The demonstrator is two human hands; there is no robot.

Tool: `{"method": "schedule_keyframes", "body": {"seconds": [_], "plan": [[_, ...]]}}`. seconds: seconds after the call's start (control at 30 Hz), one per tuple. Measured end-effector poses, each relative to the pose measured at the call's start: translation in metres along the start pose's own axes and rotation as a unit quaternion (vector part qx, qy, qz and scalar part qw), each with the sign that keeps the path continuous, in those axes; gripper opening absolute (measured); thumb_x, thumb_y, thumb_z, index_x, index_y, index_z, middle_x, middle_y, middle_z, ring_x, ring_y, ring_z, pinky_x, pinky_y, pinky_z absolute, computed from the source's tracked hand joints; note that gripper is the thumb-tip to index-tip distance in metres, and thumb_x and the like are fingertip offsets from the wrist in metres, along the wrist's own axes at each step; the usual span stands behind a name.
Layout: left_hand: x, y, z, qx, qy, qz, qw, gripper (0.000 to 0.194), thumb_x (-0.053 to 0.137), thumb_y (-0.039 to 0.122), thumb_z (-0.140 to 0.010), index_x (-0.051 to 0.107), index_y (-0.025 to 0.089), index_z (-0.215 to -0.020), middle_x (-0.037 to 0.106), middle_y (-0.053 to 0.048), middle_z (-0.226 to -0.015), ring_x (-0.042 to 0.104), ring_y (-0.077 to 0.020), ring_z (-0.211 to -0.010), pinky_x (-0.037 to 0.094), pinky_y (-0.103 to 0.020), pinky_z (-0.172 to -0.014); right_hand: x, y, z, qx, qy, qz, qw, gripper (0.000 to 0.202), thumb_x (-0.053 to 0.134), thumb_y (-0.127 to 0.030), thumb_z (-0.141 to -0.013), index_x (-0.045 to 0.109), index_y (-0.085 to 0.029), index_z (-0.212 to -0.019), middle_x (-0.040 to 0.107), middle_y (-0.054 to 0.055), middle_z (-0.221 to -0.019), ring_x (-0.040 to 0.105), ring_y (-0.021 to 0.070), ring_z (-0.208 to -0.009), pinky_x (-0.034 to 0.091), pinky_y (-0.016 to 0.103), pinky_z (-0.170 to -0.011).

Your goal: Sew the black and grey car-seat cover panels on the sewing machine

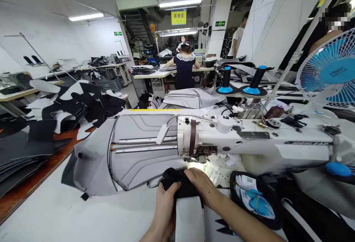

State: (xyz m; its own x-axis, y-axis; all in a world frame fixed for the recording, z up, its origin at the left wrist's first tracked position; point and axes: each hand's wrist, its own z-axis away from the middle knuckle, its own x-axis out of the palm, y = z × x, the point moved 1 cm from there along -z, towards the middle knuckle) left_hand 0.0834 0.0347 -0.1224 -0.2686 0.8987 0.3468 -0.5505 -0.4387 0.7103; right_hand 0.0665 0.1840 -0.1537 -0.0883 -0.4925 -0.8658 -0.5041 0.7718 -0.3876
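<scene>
Just in front of the sewing machine (255, 142), my left hand (165, 201) is closed round a black fabric piece (179, 183), its thumb on top. My right hand (202, 184) holds the same piece from the right, fingers near the lit needle area. A light grey strip (190, 218) runs from the black fabric toward me, between my forearms. Behind and left of my hands lies a large grey sewn cover (144, 160) with black piping and white strips, partly under the machine head. The fingertips under the fabric are hidden.
A black tray (256, 199) with labels and a blue item sits right of my hands. Thread cones (226, 81) and a fan (332, 68) stand beyond the machine. Cut pieces (83, 103) are piled at left. A person in dark clothing (184, 68) sits at a table ahead.
</scene>
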Motion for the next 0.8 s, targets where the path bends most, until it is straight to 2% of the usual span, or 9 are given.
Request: {"method": "schedule_keyframes", "body": {"seconds": [0.07,0.13,0.33,0.43,0.53,0.67,0.73,0.8], "plan": [[0.002,0.000,0.001,0.030,-0.001,0.003,1.000,0.035,0.073,0.018,-0.060,0.057,0.015,-0.091,0.069,-0.004,-0.075,0.068,-0.0221,-0.074,0.053,-0.030,-0.068,-0.002,-0.001,-0.003,-0.001,-0.003,0.020,1.000,0.011,0.049,-0.014,-0.077,0.041,-0.021,-0.080,0.055,0.001,-0.075,0.052,0.0180,-0.069,0.037,0.029,-0.061],[0.003,-0.001,0.000,0.032,-0.005,0.005,0.999,0.036,0.075,0.019,-0.059,0.057,0.016,-0.090,0.068,-0.004,-0.075,0.068,-0.0220,-0.075,0.053,-0.030,-0.069,-0.006,-0.002,-0.005,-0.003,-0.011,0.034,0.999,0.012,0.048,-0.015,-0.078,0.039,-0.022,-0.077,0.055,0.001,-0.074,0.052,0.0182,-0.069,0.037,0.029,-0.061],[-0.006,0.000,-0.002,-0.027,-0.039,0.045,0.998,0.032,0.074,0.020,-0.064,0.060,0.012,-0.092,0.070,-0.009,-0.081,0.069,-0.0245,-0.076,0.055,-0.031,-0.067,-0.016,-0.007,-0.003,-0.025,-0.042,0.010,0.999,0.011,0.048,-0.015,-0.080,0.040,-0.021,-0.078,0.054,0.000,-0.073,0.050,0.0160,-0.068,0.037,0.028,-0.062],[-0.014,0.006,0.000,-0.066,-0.049,0.055,0.995,0.035,0.076,0.026,-0.068,0.061,0.010,-0.095,0.070,-0.011,-0.080,0.070,-0.0253,-0.075,0.056,-0.031,-0.064,-0.005,-0.003,0.000,-0.042,0.001,0.003,0.999,0.007,0.047,-0.015,-0.083,0.042,-0.020,-0.084,0.054,0.001,-0.077,0.049,0.0167,-0.072,0.038,0.029,-0.065],[-0.018,0.008,0.000,-0.061,-0.048,0.028,0.997,0.034,0.077,0.024,-0.067,0.059,0.011,-0.093,0.068,-0.009,-0.075,0.068,-0.0227,-0.070,0.055,-0.030,-0.062,0.008,0.002,0.001,-0.050,0.044,-0.010,0.998,0.006,0.045,-0.016,-0.085,0.045,-0.020,-0.090,0.054,0.001,-0.079,0.049,0.0171,-0.073,0.039,0.030,-0.066],[-0.019,0.003,-0.008,0.023,-0.018,-0.062,0.998,0.029,0.072,0.015,-0.063,0.056,0.015,-0.087,0.061,-0.001,-0.067,0.062,-0.0169,-0.061,0.050,-0.026,-0.057,0.011,0.004,-0.002,-0.083,0.067,0.053,0.993,0.012,0.040,-0.011,-0.088,0.049,-0.019,-0.089,0.054,0.003,-0.076,0.049,0.0186,-0.071,0.040,0.031,-0.066],[-0.020,0.003,-0.012,0.116,-0.010,-0.143,0.983,0.035,0.066,0.009,-0.060,0.054,0.016,-0.093,0.062,-0.001,-0.075,0.062,-0.0169,-0.072,0.050,-0.026,-0.066,0.007,0.000,-0.004,-0.105,0.066,0.121,0.985,0.020,0.036,-0.006,-0.087,0.050,-0.019,-0.082,0.053,0.004,-0.073,0.048,0.0192,-0.068,0.040,0.032,-0.064],[-0.026,0.009,-0.016,0.212,-0.029,-0.239,0.947,0.046,0.060,0.004,-0.057,0.053,0.017,-0.101,0.063,-0.003,-0.092,0.060,-0.0190,-0.092,0.049,-0.028,-0.083,0.002,-0.006,-0.005,-0.140,0.043,0.173,0.974,0.026,0.033,-0.003,-0.087,0.052,-0.019,-0.079,0.053,0.005,-0.070,0.048,0.0193,-0.067,0.040,0.033,-0.063]]}}
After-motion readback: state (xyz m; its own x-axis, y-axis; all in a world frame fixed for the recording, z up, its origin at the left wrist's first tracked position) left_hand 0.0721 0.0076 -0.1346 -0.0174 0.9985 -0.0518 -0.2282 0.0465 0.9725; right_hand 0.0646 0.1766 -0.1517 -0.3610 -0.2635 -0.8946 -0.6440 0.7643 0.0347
